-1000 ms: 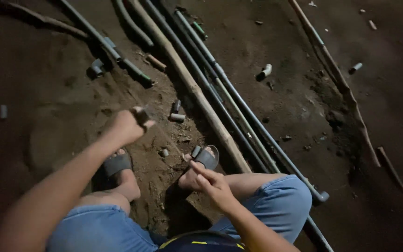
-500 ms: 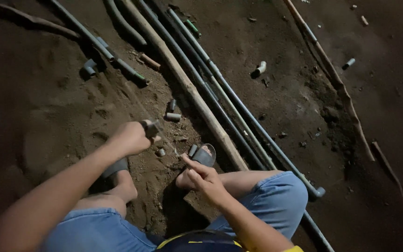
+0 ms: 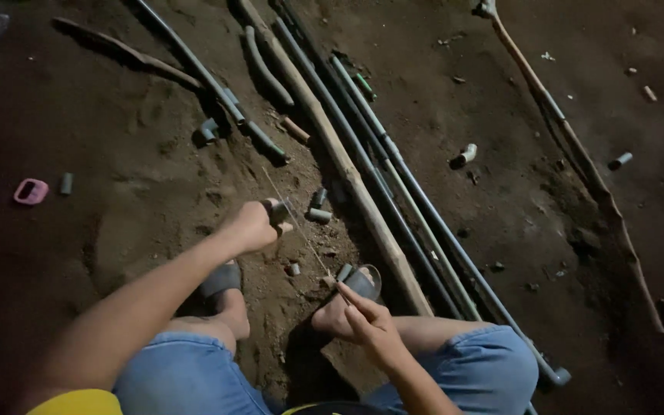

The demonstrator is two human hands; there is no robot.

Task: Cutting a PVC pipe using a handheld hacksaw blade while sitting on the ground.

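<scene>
I sit on bare dirt with my knees up, in blue jeans and grey sandals. My left hand is closed around a short grey pipe piece held just above the ground. My right hand pinches the near end of a thin string that runs taut from it up past the pipe piece. Two small grey pipe fittings lie on the dirt just beyond my left hand.
A bundle of long grey pipes and a wooden pole run diagonally from top centre to bottom right. Another stick lies at right. Short pipe offcuts are scattered around, and a pink object lies at left.
The view has shifted, so the ground objects sit lower in frame. My left hand has stayed closed on the pipe piece and drifted slightly nearer my feet; my right hand keeps the string.
</scene>
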